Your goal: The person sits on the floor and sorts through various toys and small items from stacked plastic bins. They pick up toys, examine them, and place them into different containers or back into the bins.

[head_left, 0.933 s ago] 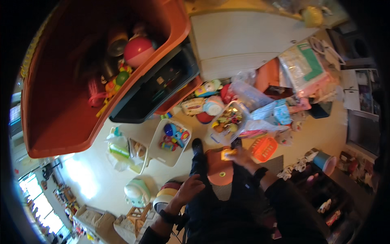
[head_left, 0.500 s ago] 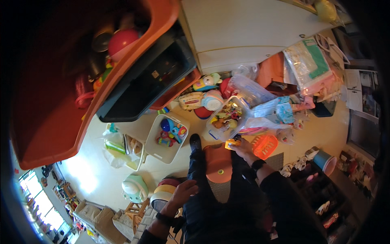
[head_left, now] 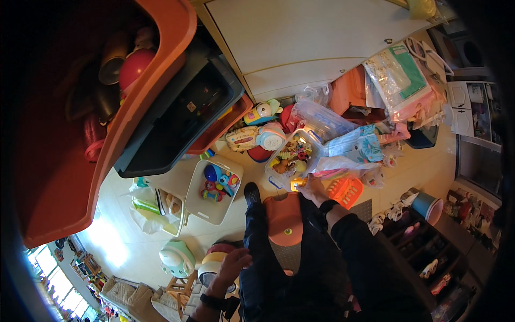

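My right hand [head_left: 314, 191] is closed on a small yellow-orange toy [head_left: 296, 184], whose exact kind I cannot make out. It is held at the near right corner of a clear plastic bin [head_left: 276, 181] full of small mixed toys [head_left: 292, 155]. Loosely bent, my left hand [head_left: 236, 264] hovers beside my left thigh with nothing visible in it. A cream bin [head_left: 206, 213] left of my foot contains several colourful toys, among them a blue ball [head_left: 212, 172]. Between my legs is an orange-pink stool [head_left: 284, 217].
Large orange [head_left: 80, 214] and dark grey [head_left: 145, 161] tubs loom at upper left. An orange basket [head_left: 345, 191] lies right of my right hand. Bags and a clear lid [head_left: 327, 119] crowd beyond the bin. A shoe rack [head_left: 424, 252] stands at right; a mint-green potty-like seat [head_left: 177, 255] at left.
My right hand has brought the yellow-orange toy slightly closer to the clear bin's near edge. My left hand stays near my left thigh. The whole view has shifted a little.
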Demonstrator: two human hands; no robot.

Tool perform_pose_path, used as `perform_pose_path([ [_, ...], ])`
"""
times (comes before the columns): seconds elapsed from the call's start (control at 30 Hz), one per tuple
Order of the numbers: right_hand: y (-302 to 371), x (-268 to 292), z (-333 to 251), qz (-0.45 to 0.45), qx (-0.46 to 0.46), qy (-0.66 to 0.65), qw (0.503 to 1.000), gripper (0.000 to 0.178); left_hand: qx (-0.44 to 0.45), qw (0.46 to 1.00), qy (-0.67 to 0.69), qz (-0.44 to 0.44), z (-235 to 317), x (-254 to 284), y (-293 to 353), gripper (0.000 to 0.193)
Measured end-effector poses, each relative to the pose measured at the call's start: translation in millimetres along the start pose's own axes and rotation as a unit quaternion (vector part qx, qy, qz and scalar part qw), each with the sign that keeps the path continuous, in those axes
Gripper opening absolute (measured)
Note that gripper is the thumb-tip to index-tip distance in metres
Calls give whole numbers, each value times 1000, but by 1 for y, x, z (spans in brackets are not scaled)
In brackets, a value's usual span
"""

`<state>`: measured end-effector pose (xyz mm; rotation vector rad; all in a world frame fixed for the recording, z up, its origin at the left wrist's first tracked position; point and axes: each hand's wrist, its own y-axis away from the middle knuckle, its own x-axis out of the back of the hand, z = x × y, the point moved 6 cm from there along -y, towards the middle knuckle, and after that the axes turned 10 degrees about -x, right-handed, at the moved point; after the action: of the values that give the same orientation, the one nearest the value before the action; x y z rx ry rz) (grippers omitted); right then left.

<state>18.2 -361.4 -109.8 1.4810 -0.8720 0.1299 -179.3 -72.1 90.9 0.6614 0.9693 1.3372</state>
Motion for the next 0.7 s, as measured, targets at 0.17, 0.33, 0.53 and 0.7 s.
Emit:
perform_pose_path([
  [0.17, -6, 3, 14, 111, -40, -25, 993, 64, -1, 999, 14, 31, -13, 1, 2, 31],
  [0.33, 7, -9, 8, 93, 70, 102, 988, 53, -7, 1000, 22, 9, -26, -1, 2, 37],
  [0.53, 117, 100, -122, -44, 242, -142, 959, 24, -47, 995, 80, -21, -16, 0, 5, 40],
  [0.7, 279, 282, -282, -43, 509, -180, 841, 11, -68, 994, 81, -8, 4, 14, 18, 42],
])
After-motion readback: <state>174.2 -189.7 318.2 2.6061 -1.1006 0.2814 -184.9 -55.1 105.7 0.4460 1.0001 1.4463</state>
